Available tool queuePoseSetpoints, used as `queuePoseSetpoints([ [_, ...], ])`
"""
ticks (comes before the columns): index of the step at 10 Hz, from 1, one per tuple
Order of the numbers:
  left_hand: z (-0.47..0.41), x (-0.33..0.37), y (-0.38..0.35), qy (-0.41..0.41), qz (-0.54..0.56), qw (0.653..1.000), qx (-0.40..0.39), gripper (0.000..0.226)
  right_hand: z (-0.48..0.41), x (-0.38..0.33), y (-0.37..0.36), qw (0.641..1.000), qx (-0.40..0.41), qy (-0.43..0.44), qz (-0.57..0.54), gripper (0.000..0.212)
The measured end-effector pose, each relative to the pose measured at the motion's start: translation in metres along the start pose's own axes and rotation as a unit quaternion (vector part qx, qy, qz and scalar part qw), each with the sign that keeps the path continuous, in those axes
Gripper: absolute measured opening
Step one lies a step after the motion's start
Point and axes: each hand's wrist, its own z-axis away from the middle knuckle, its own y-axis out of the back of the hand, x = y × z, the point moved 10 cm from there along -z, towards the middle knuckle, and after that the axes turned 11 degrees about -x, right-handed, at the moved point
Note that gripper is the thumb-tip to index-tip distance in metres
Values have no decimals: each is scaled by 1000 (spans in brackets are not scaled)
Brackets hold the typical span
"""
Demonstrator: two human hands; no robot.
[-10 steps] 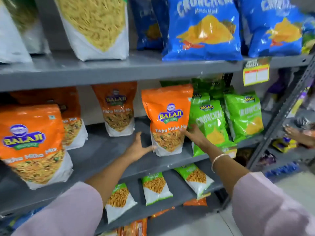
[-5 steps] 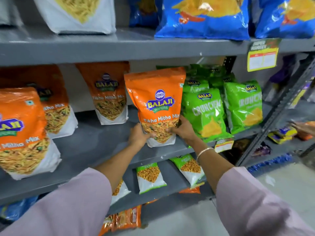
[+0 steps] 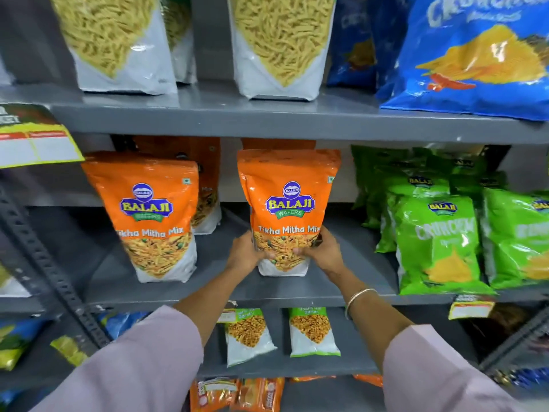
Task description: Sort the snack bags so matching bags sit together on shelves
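Orange bags [image 3: 286, 212], green bags [image 3: 438, 242], blue bag [image 3: 475, 55], grey shelf [image 3: 356, 281], lilac sleeves [image 3: 142, 370].

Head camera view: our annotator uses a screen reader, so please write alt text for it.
Both hands, left hand and right hand, grip the base of an upright orange Tikha Mitha Mix bag on the grey middle shelf. A matching orange bag stands to its left, green Crunchem bags to its right.
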Motion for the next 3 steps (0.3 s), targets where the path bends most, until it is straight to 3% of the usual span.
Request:
queuePoseSetpoints([
  [3, 4, -10, -2, 25, -22, 999, -33, 68, -1, 6, -14, 999, -25, -30, 33, 72],
])
